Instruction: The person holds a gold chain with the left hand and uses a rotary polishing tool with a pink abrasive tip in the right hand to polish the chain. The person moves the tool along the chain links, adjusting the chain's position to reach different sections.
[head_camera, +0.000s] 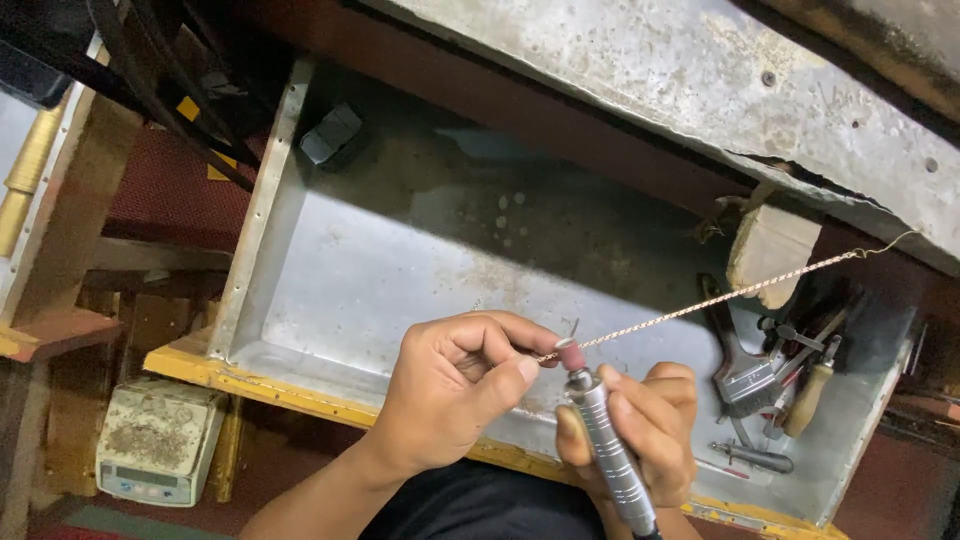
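Observation:
My left hand (455, 385) pinches the near end of a thin twisted metal chain (720, 298), which stretches taut up to the right and is hooked at a wooden bench peg (770, 250). In my right hand (650, 425) is a silver knurled rotary tool handpiece (610, 450); its small pink grinding tip (571, 355) touches the chain just beside my left fingertips. Both hands hover over a shallow metal tray (350, 280).
Pliers, a brush and other hand tools (775, 385) lie in the tray's right corner. A small dusty digital scale (160, 440) sits lower left. The workbench top (720, 90) runs across the upper right. Dark cables (170, 80) hang at upper left.

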